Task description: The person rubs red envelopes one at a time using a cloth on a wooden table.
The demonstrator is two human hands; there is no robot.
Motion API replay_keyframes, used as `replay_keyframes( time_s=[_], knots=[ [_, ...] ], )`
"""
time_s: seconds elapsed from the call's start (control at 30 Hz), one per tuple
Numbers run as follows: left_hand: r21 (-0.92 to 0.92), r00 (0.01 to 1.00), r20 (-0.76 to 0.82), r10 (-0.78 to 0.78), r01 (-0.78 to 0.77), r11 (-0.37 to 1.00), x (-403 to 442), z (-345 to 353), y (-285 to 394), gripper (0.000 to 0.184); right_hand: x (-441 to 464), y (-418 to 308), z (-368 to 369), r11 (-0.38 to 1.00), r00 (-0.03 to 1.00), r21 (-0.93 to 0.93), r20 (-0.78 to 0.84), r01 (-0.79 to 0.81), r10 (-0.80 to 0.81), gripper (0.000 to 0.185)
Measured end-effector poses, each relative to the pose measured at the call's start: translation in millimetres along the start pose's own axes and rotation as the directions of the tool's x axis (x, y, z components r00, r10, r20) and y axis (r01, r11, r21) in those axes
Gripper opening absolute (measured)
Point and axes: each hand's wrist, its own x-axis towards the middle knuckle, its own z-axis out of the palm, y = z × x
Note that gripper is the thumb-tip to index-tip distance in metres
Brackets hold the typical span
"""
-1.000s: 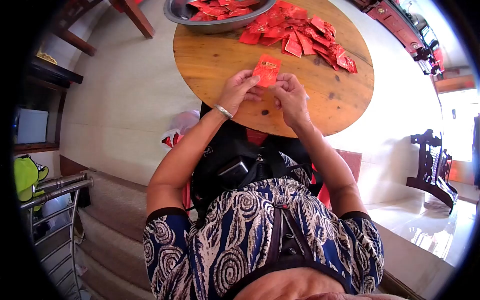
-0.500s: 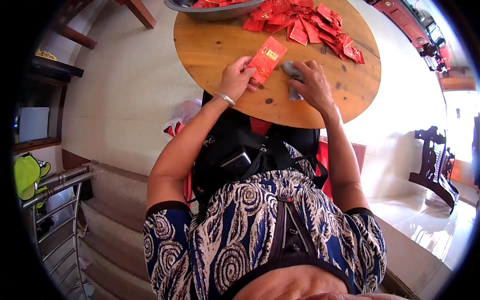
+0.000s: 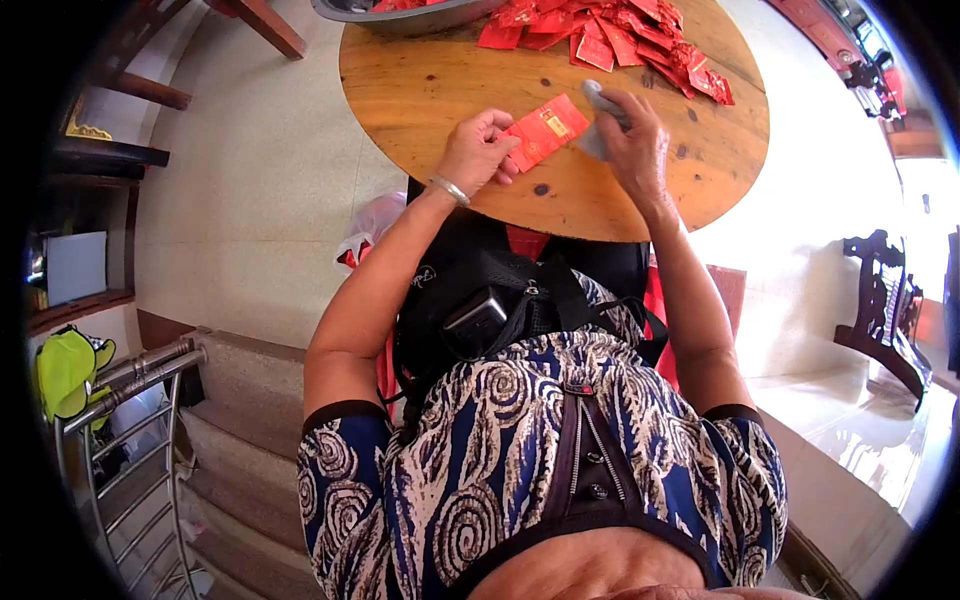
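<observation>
In the head view, my left hand [image 3: 478, 152] pinches the near end of a red envelope [image 3: 550, 132] with gold print. The envelope slants up to the right above the round wooden table [image 3: 420, 90]. My right hand [image 3: 638, 145] is closed around a grey cloth [image 3: 593, 140], partly hidden behind the fingers. The cloth is close to the envelope's far end; whether they touch, I cannot tell. A spread pile of red packets [image 3: 620, 42] lies beyond my hands on the tabletop.
A grey basin [image 3: 400, 20] holding red packets stands at the table's far left edge. A black bag with a dark device [image 3: 476, 318] sits on my lap. Steps and a metal railing [image 3: 130, 375] are at left; a carved dark wooden piece [image 3: 880, 310] is at right.
The envelope has turned clockwise, its far end now further right and lower. My right hand has moved slightly up and right with the cloth, which now appears lifted.
</observation>
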Motion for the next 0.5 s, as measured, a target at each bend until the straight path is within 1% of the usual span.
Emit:
replay_keyframes(
  time_s=[0.07, 0.1, 0.17, 0.2, 0.27, 0.33, 0.4, 0.47, 0.5],
  knots=[
    [0.002, 0.999, 0.019, -0.027, 0.026, 1.000, -1, 3, 1, 0.025, -6, -17, 10, 0.987, 0.998, 0.148, -0.019, 0.069, -0.067, 0.030],
    [0.010, 0.999, 0.034, -0.027, 0.026, 1.000, -2, 5, 1, 0.023, -9, -20, 15, 0.987, 0.998, 0.146, -0.027, 0.064, -0.061, 0.030],
    [0.022, 0.998, 0.059, -0.026, 0.025, 0.999, -2, 8, 0, 0.022, -16, -21, 26, 0.982, 0.978, 0.057, 0.093, 0.180, -0.185, 0.028],
    [0.050, 0.997, 0.068, -0.019, 0.016, 0.999, -2, 8, 0, 0.021, -20, -22, 29, 0.983, 0.980, 0.052, 0.084, 0.178, -0.182, 0.028],
    [0.079, 0.996, 0.085, -0.005, -0.001, 0.997, 0, 9, 1, 0.020, -26, -20, 34, 0.956, 0.939, -0.098, 0.239, 0.277, -0.248, 0.028],
    [0.091, 0.996, 0.074, -0.043, 0.036, 0.995, 1, 9, -1, 0.020, -23, -14, 38, 0.960, 0.943, -0.099, 0.241, 0.260, -0.231, 0.027],
    [0.082, 0.997, 0.071, -0.038, 0.032, 0.996, 0, 10, -1, 0.020, -22, -12, 38, 0.964, 0.944, -0.095, 0.250, 0.248, -0.218, 0.027],
    [0.079, 0.997, 0.064, -0.032, 0.027, 0.997, -1, 9, -1, 0.020, -23, -13, 39, 0.957, 0.952, -0.162, 0.229, 0.241, -0.202, 0.028],
    [0.071, 0.998, 0.058, -0.021, 0.017, 0.997, -2, 9, -1, 0.021, -22, -12, 39, 0.956, 0.952, -0.161, 0.227, 0.244, -0.205, 0.028]
  ],
)
